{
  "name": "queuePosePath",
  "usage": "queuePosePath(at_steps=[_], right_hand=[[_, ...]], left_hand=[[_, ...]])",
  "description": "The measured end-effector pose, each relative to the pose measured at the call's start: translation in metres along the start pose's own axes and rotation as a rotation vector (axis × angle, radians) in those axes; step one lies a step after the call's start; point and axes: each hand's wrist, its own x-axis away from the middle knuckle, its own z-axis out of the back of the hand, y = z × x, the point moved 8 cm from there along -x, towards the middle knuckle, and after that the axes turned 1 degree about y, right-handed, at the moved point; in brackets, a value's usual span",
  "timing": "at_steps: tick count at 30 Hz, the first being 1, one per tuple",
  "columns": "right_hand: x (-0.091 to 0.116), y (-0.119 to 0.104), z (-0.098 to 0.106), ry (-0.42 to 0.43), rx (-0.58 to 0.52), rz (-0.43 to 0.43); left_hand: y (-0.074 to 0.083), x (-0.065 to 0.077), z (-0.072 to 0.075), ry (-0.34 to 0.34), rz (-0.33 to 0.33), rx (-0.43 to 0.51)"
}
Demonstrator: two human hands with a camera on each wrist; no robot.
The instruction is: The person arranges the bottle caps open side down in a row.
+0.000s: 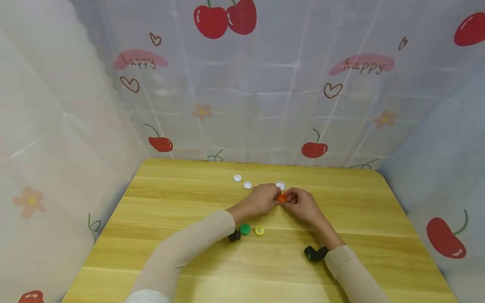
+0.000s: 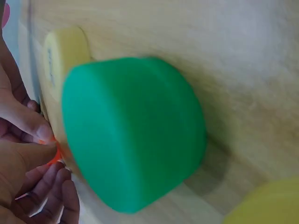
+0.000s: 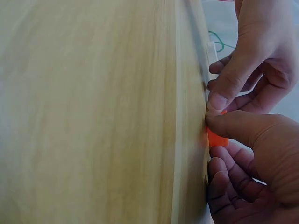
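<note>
Both hands meet over a small round orange piece (image 1: pixel 282 198), apparently a cap, near the middle back of the table. My left hand (image 1: pixel 263 198) reaches it from the left, thumb and fingers pinching it. From the other side my right hand (image 1: pixel 302 205) pinches it too. In the right wrist view, both thumbs come together at the upper end of the orange piece (image 3: pixel 217 135). Fingers hide much of it. A white disc-shaped lid (image 1: pixel 280 185) lies just behind the hands.
Two more white lids (image 1: pixel 237 178) lie farther back to the left. A green round cap (image 1: pixel 245 229) and a yellow one (image 1: pixel 259 230) stand nearer, by the left forearm. In the left wrist view, a yellow object (image 2: pixel 268 205) shows at the lower right corner. Patterned curtains surround the wooden table (image 1: pixel 182 185).
</note>
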Motion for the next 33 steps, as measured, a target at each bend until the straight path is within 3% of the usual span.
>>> queuePosePath(at_steps=[6, 12, 16, 23, 33], right_hand=[[0.000, 0.002, -0.003, 0.000, -0.010, 0.015], [0.003, -0.002, -0.004, -0.012, -0.020, 0.033], [0.008, -0.010, -0.001, -0.006, -0.064, 0.051], [0.022, -0.034, 0.001, 0.010, -0.205, 0.129], [0.047, -0.075, -0.005, 0.020, -0.468, 0.351]], left_hand=[[-0.004, -0.001, 0.000, 0.006, 0.008, 0.019], [-0.010, 0.004, 0.000, 0.008, -0.076, 0.033], [-0.017, 0.014, 0.009, 0.019, -0.135, 0.120], [-0.021, 0.042, 0.037, 0.046, -0.195, 0.264], [-0.021, 0.099, 0.057, 0.237, -0.223, 0.508]])
